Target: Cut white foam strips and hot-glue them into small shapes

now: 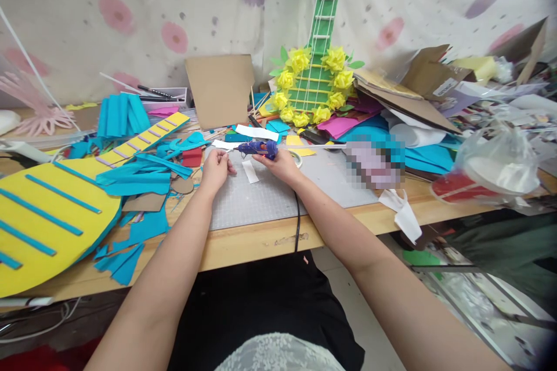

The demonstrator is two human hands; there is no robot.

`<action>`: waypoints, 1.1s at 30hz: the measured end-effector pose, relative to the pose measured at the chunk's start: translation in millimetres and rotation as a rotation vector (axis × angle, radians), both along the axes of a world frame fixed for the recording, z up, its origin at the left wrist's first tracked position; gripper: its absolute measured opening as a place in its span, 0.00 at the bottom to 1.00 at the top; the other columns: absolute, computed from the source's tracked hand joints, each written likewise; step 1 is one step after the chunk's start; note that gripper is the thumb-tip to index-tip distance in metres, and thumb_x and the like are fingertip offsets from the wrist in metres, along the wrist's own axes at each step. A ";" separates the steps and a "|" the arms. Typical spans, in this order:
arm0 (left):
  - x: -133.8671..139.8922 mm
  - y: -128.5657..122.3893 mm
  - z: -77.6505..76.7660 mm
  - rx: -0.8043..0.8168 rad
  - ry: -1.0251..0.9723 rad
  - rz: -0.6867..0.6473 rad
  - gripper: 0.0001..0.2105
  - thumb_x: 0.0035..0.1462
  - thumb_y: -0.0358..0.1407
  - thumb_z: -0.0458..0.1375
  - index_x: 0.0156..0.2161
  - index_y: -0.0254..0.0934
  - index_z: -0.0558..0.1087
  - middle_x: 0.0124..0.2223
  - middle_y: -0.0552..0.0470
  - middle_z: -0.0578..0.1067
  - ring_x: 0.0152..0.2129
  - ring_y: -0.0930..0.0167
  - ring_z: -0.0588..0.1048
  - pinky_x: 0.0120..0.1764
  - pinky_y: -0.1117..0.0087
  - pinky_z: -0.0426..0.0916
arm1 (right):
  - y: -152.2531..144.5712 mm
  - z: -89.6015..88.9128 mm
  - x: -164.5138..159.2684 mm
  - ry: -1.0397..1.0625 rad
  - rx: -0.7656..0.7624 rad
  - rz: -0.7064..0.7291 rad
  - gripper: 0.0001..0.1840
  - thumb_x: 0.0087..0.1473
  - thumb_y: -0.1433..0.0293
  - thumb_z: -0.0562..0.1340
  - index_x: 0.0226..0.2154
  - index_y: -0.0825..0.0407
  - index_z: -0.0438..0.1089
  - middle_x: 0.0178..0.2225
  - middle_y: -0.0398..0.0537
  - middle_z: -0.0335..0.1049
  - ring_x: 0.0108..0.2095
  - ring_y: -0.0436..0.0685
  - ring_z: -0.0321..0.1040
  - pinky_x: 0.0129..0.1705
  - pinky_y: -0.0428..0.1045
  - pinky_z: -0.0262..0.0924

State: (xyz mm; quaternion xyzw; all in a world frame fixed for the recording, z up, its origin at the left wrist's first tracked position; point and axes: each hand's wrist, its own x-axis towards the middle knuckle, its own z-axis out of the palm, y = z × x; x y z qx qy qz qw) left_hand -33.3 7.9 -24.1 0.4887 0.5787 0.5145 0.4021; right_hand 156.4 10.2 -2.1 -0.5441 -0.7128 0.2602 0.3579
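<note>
Both forearms reach out over the counter (256, 240) edge to a grey cutting mat (270, 197), where the right hand (282, 165) is closed around a blue glue gun (257, 149) with its nozzle aimed left at a white paper strip (224, 145) pinched in the fingers of the left hand (215, 171). By the look of it, gluing is midway: another white strip (250, 171) lies loose on the mat just below the gun, while a yellow foam guitar (56, 208) with blue strips lies at the left and a green flowered guitar (315, 69) stands behind.

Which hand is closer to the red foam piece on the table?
Left. The left hand lies just right of the red foam piece; the right hand holds the glue gun farther right.
</note>
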 end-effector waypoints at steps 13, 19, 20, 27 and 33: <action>0.3 -1.4 2.4 -0.007 0.026 -0.001 0.01 0.55 0.31 0.49 0.32 0.37 0.61 0.21 0.60 0.65 0.14 0.77 0.69 0.22 0.72 0.70 | 1.2 -1.3 0.9 0.014 0.018 -0.006 0.19 0.47 0.54 0.61 0.36 0.50 0.75 0.34 0.47 0.76 0.38 0.58 0.72 0.37 0.48 0.62; 0.1 -1.1 1.5 -0.002 0.024 -0.002 0.02 0.54 0.33 0.51 0.32 0.37 0.61 0.22 0.60 0.65 0.14 0.78 0.69 0.22 0.73 0.70 | 2.2 -0.7 1.6 -0.024 0.010 -0.031 0.19 0.48 0.54 0.61 0.37 0.49 0.75 0.34 0.47 0.76 0.39 0.58 0.72 0.38 0.48 0.62; -0.2 -0.6 0.7 0.000 0.025 -0.003 0.03 0.54 0.33 0.51 0.32 0.37 0.61 0.22 0.60 0.65 0.14 0.78 0.69 0.22 0.73 0.70 | 2.2 -0.2 1.7 -0.032 0.006 -0.037 0.19 0.48 0.54 0.61 0.37 0.49 0.75 0.34 0.47 0.76 0.39 0.58 0.72 0.38 0.49 0.62; -1.8 1.8 -2.9 0.006 0.033 -0.011 0.03 0.54 0.33 0.51 0.33 0.37 0.61 0.21 0.61 0.66 0.14 0.78 0.69 0.22 0.73 0.70 | 1.2 3.1 2.9 -0.028 0.002 -0.041 0.20 0.47 0.53 0.61 0.36 0.49 0.75 0.34 0.47 0.76 0.38 0.58 0.72 0.38 0.48 0.63; -1.0 0.2 -0.4 0.011 0.028 -0.019 0.02 0.54 0.33 0.50 0.32 0.37 0.61 0.21 0.60 0.66 0.14 0.77 0.69 0.21 0.73 0.69 | 1.1 4.0 3.9 -0.009 0.010 -0.046 0.22 0.47 0.52 0.61 0.38 0.49 0.75 0.35 0.47 0.76 0.39 0.59 0.72 0.38 0.48 0.62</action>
